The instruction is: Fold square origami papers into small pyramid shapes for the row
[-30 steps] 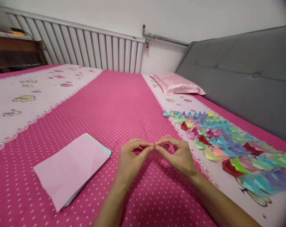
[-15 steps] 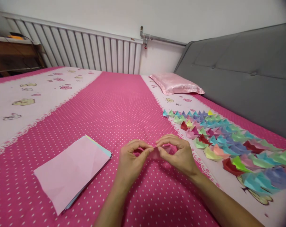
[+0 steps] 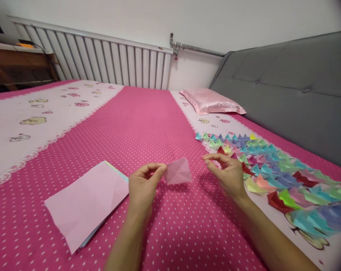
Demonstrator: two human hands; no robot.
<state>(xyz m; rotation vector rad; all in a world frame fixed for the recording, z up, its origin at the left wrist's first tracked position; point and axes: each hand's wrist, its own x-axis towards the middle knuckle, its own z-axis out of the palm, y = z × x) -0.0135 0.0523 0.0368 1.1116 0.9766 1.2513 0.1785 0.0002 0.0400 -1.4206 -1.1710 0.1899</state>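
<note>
A small pink sheet of paper (image 3: 178,171) with fold creases is held up above the bed. My left hand (image 3: 144,182) pinches its left edge between thumb and fingers. To the right, apart from the paper, is my right hand (image 3: 228,173); its fingers are curved and slightly parted, with nothing between them. At lower left lies a stack of paper (image 3: 88,205), a pink sheet on top and other colours showing at its edges. Beyond my right hand stand rows of folded paper boats (image 3: 288,177) in many colours, partly covered by that hand.
The bed has a pink dotted sheet (image 3: 142,124) with pale printed bands. A pink satin pillow (image 3: 214,101) lies against the grey headboard (image 3: 294,75). A white radiator (image 3: 102,56) lines the wall, and a wooden desk (image 3: 20,64) stands at far left.
My right hand has let go of the pink paper and moved right. My left hand has shifted slightly left with the paper, which now shows its flat creased face.
</note>
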